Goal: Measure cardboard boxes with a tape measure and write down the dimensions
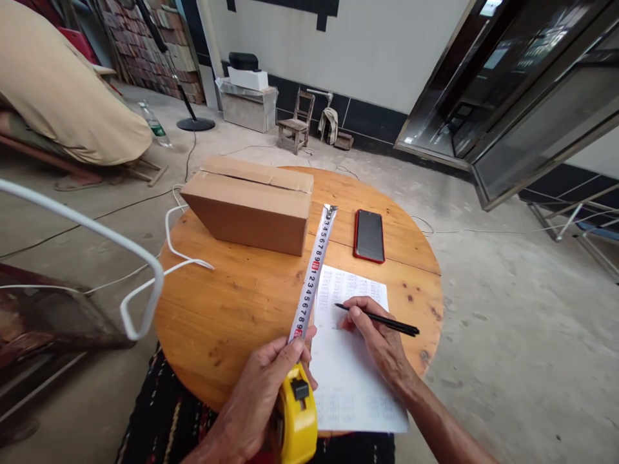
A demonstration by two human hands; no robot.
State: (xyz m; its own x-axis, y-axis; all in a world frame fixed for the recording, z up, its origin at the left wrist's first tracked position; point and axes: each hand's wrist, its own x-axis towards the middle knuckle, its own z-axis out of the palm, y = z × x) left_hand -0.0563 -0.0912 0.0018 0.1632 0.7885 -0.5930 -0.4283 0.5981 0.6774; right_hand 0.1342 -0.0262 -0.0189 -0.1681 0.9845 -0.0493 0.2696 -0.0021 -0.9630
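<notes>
My left hand is closed on a yellow tape measure, its thumb pressing the white blade where it leaves the case. The blade extends away from me beside a brown cardboard box, its metal hook end past the box's near right corner. In my right hand a black pen is gripped, tip pointing left over a white sheet of paper. Rows of handwriting cover the paper's top and bottom. I cannot tell whether the pen tip touches it.
A phone in a red case lies right of the box on the round wooden table. White cable runs along its left edge. A white metal tube juts in from the left. Someone in a beige garment is at the upper left.
</notes>
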